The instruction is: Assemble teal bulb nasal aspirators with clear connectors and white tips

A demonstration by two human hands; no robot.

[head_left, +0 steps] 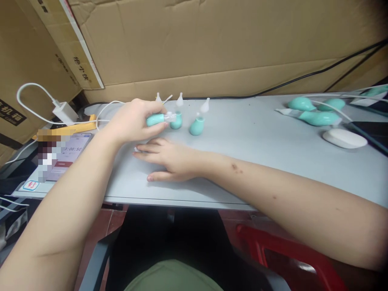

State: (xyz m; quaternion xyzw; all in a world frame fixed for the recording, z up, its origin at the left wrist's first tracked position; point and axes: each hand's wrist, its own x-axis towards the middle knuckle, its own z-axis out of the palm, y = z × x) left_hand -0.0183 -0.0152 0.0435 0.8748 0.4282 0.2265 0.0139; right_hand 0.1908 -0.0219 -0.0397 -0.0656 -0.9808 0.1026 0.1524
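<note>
My left hand grips a teal bulb with a clear collar, lying sideways between thumb and fingers. Just below it, my right hand has its fingers spread low over the table, and a small clear piece shows near its fingertips. Right of my left hand stand two teal bulbs with clear collars, one close to the held one and another farther right. Behind them are white pointed tips, and a third tip is partly hidden behind my left hand.
On the grey table, several teal bulbs in clear wrapping and a white mouse lie at right. A phone, a white charger and cables are at left. Cardboard stands behind; a red stool is below.
</note>
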